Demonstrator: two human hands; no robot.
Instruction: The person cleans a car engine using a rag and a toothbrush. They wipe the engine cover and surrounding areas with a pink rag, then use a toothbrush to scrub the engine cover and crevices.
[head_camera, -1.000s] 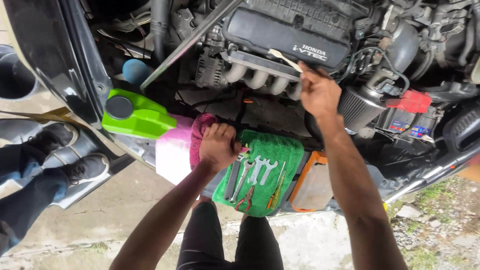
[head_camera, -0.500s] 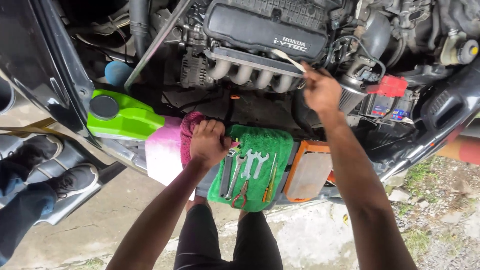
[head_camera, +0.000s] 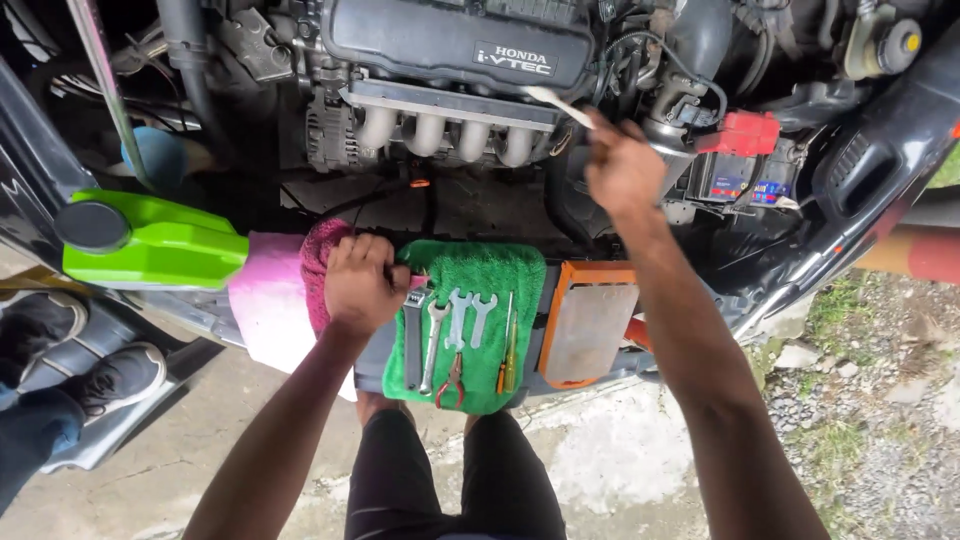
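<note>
Leaning over the open engine bay in the head view, the person works with both hands. The right hand (head_camera: 622, 170) is closed in a pinch around the near end of a pale, flat brush-like tool (head_camera: 556, 104), whose far tip angles up-left to the silver ribbed intake manifold (head_camera: 450, 125) — a grip that seems suited to fine, light strokes. The left hand (head_camera: 362, 283) is a fist pressed on a dark pink fluffy cloth (head_camera: 318, 262) at the car's front edge, apparently bracing the body. Just right of it a green terry towel (head_camera: 480, 268) is spread flat — likely to keep tools from sliding — carrying silver open-ended spanners (head_camera: 458, 318), red-handled pliers (head_camera: 452, 383) and a yellow-green screwdriver (head_camera: 509, 362). Right of the towel lies an orange-framed flat air filter (head_camera: 588, 325). Far left sits a bright green plastic reservoir with a black cap (head_camera: 150, 245).
</note>
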